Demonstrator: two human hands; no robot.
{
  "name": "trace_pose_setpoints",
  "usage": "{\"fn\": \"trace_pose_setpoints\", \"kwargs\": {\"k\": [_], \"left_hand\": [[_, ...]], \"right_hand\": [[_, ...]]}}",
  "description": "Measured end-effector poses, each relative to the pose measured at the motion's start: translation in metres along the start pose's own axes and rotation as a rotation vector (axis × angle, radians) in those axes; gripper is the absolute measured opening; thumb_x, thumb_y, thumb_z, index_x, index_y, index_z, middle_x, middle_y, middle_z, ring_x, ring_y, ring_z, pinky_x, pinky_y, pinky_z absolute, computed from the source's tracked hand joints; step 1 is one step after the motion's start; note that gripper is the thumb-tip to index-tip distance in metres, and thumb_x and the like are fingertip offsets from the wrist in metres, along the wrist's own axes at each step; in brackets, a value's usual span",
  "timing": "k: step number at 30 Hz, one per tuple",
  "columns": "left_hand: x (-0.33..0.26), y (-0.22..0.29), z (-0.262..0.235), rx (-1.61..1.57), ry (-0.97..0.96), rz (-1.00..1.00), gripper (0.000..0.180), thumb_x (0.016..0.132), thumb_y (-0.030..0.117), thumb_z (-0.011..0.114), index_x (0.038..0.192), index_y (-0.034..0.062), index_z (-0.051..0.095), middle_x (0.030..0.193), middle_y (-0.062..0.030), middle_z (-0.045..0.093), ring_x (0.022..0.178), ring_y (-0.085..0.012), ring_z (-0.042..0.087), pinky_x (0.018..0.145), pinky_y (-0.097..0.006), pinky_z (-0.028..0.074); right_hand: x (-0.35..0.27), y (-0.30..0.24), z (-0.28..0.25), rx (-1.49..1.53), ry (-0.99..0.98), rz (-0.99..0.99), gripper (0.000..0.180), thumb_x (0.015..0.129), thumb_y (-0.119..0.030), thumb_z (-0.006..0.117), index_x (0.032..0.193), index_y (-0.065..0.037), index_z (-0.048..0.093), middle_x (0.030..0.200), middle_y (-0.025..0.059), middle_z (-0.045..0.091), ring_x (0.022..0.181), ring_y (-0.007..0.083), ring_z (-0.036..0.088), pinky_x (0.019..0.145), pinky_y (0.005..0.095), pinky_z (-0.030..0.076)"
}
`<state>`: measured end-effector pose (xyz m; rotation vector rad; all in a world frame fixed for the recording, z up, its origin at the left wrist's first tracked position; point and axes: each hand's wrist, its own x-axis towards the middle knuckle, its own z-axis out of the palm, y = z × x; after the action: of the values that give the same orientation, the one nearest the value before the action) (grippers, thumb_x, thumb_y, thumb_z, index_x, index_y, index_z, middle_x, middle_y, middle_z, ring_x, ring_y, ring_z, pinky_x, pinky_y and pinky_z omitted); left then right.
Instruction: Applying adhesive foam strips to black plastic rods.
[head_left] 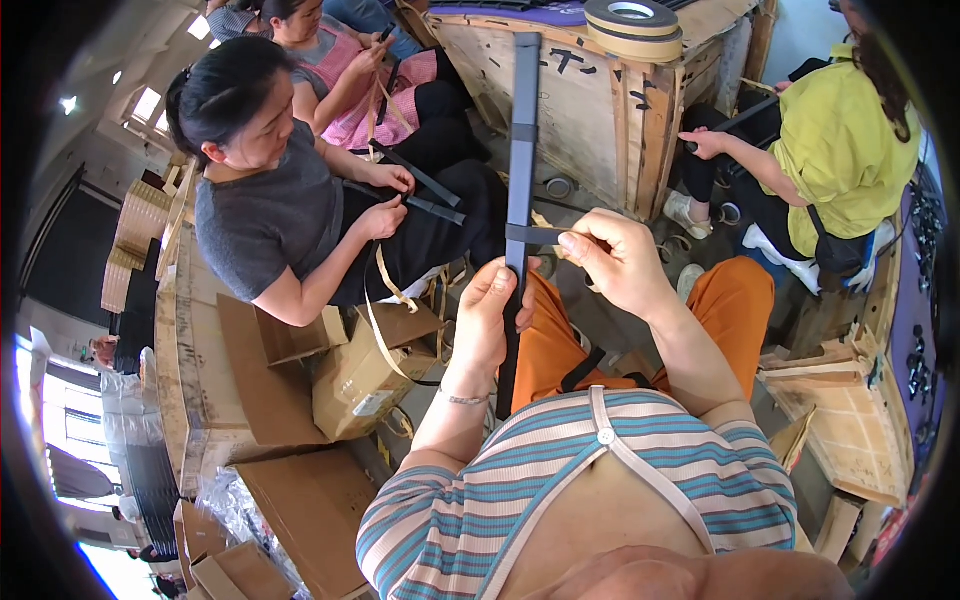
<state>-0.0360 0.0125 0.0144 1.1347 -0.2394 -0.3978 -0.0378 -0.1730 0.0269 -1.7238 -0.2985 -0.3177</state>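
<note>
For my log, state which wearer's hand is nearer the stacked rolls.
Right: in frame, the right hand is below the stacked rolls; the left hand lower, farther left.

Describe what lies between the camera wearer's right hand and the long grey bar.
In the head view, a short stretch of dark strip bridges the gap, running from the long grey bar to the fingertips of the right hand.

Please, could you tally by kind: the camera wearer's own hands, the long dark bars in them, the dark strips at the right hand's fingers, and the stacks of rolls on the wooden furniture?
Own hands: 2 (left hand, right hand)
Long dark bar: 1
Dark strip: 1
Stack of rolls: 1
Total: 5
</note>
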Motion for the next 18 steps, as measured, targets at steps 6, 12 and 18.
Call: {"fn": "trace_pose_setpoints", "kwargs": {"k": [6, 12, 18], "left_hand": [[0.003, 0.006, -0.018, -0.064, 0.058, 0.016, 0.021, 0.089, 0.027, 0.053, 0.084, 0.0070, 0.049, 0.059, -0.0024, 0.040, 0.046, -0.0097, 0.036, 0.043, -0.021, 0.028], [0.004, 0.008, -0.033, -0.155, -0.137, -0.015, 0.029, 0.084, 0.032, 0.058, 0.079, 0.0052, 0.048, 0.058, -0.0015, 0.041, 0.046, -0.0097, 0.036, 0.042, -0.022, 0.026], [0.002, 0.020, -0.020, -0.124, -0.153, -0.043, 0.031, 0.084, 0.030, 0.060, 0.084, 0.0018, 0.047, 0.055, -0.0013, 0.042, 0.041, -0.0075, 0.036, 0.037, -0.021, 0.024]], "right_hand": [[-0.012, 0.000, -0.016, -0.129, 0.050, -0.097, 0.012, 0.084, -0.006, 0.058, 0.074, 0.002, 0.059, 0.066, 0.0025, 0.049, 0.053, 0.0060, 0.043, 0.047, 0.0216, 0.033], [-0.019, -0.008, -0.022, -0.073, 0.066, -0.086, 0.017, 0.084, -0.011, 0.060, 0.073, 0.002, 0.059, 0.065, 0.0030, 0.049, 0.055, 0.0078, 0.043, 0.048, 0.0228, 0.033], [-0.021, -0.005, -0.024, -0.103, 0.063, -0.110, 0.017, 0.083, -0.010, 0.060, 0.072, 0.002, 0.059, 0.064, 0.0032, 0.049, 0.055, 0.0084, 0.043, 0.049, 0.0228, 0.033]]}}
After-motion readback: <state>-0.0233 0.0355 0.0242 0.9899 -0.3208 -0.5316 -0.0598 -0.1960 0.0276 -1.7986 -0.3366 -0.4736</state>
